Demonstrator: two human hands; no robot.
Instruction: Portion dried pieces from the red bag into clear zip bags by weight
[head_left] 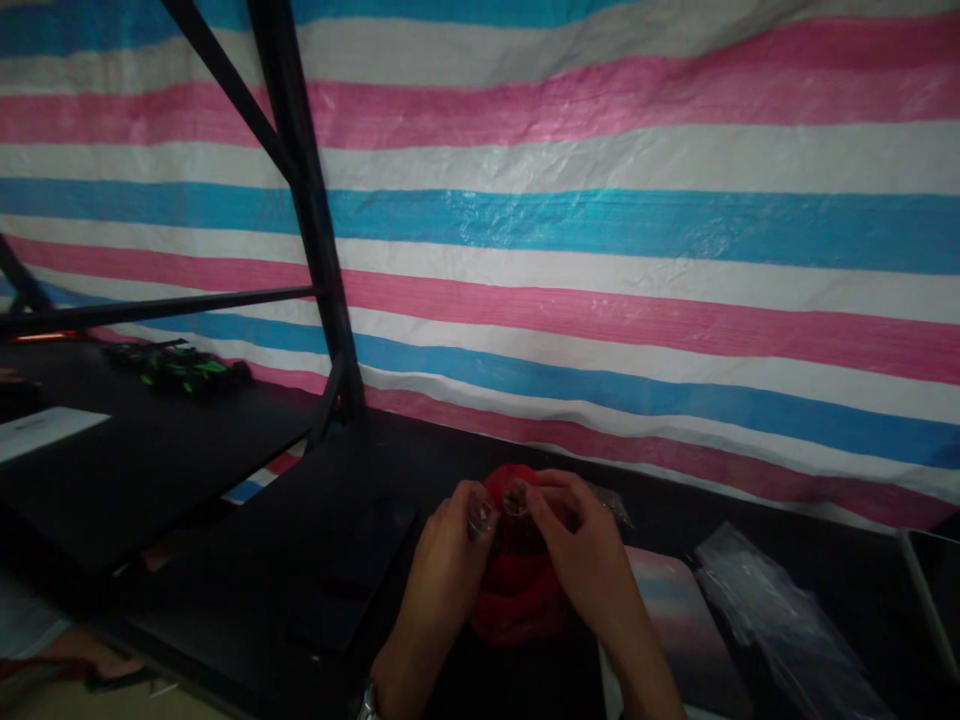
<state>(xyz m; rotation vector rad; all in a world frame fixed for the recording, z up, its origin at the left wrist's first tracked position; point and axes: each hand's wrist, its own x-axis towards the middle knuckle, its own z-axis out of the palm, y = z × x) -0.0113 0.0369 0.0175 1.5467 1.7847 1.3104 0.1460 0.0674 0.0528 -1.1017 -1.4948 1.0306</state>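
Observation:
Over a red pouch-like bundle (519, 605), both hands are close together. My left hand (448, 550) is closed, pinching a small clear round piece (482, 514) that looks like a cap or lid. Between the thumb and fingers of my right hand (589, 535) is a small clear round container (516, 498) with dark bits showing in it. The two clear pieces are a short gap apart. The red material lies below and behind them, soft and folded; what it contains is hidden. Dim light blurs the fine detail.
Clear plastic bags (787, 610) and a shiny flat panel (686, 620) lie to the right. A dark flat device (356, 570) is on the left. Behind stand a black metal frame (307, 220) and striped sheeting (600, 220). A green-and-black model (191, 370) sits farther left.

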